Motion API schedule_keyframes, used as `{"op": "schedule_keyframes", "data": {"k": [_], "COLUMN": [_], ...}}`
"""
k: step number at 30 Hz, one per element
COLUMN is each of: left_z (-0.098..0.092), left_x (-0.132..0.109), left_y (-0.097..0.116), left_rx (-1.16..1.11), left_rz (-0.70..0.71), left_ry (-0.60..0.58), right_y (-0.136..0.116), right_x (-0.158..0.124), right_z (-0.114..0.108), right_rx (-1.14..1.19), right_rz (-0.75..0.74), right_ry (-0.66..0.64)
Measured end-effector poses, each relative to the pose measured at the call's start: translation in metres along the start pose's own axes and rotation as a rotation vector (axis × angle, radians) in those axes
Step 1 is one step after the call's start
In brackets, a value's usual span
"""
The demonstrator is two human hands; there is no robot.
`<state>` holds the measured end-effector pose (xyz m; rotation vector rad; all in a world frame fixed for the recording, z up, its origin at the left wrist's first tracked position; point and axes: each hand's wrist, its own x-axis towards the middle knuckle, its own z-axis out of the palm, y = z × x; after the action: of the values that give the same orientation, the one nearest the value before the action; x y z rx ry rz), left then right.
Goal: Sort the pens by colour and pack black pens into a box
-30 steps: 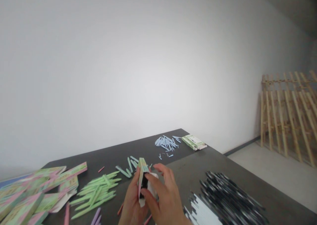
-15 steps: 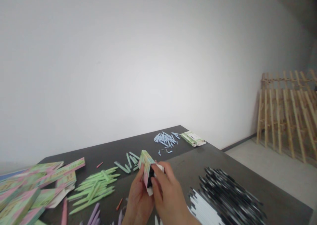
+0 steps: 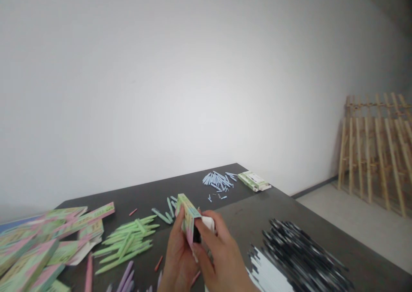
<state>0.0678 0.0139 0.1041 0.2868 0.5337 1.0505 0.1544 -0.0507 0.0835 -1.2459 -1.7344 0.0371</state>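
Note:
A small green, yellow and pink box (image 3: 189, 215) is held upright at the bottom centre, its dark opening facing me. My left hand (image 3: 179, 253) is wrapped round its left side. My right hand (image 3: 217, 251) has its fingers at the opening and a white flap; whether they pinch the flap or something inside is hidden. Left of my hands lie light green pens (image 3: 128, 240), with teal pens (image 3: 164, 215) just behind them. Purple pens (image 3: 126, 277) and a small red piece (image 3: 158, 263) lie nearer the front edge.
Flat printed boxes (image 3: 35, 257) overlap at the left. Light blue pieces (image 3: 217, 180) and a green-white box (image 3: 254, 181) sit at the back of the dark table (image 3: 244, 215). Black sticks (image 3: 302, 253) and white sticks (image 3: 268, 270) lie right. A wooden rack (image 3: 370, 155) stands beyond.
The box has shifted slightly left and up in my hands, and more of the white flap shows. The view has turned a little, so the table's things appear further right.

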Motion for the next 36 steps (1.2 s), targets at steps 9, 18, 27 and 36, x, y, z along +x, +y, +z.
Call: {"op": "schedule_keyframes", "data": {"k": [9,18,27,36], "left_z": [-0.01,-0.014,-0.006,-0.017], "left_x": [0.012,0.018,0.001,0.011], "left_y": [0.01,0.01,-0.017,-0.041], "left_rx": [0.009,-0.072,0.114,0.432], "left_rz": [0.141,0.195,0.743,0.78], "left_ry": [0.041,0.014,0.019,0.086], "right_y": [0.001,0.011,0.015,0.032], "right_x": [-0.003,-0.003,0.014,0.024], "right_z": [0.009,0.014,0.064,0.065], "right_rx": [0.049,-0.083,1.361,1.767], "right_rz": [-0.019,-0.013,0.632,0.97], "right_ry": [0.051,0.244,0.412,0.502]}}
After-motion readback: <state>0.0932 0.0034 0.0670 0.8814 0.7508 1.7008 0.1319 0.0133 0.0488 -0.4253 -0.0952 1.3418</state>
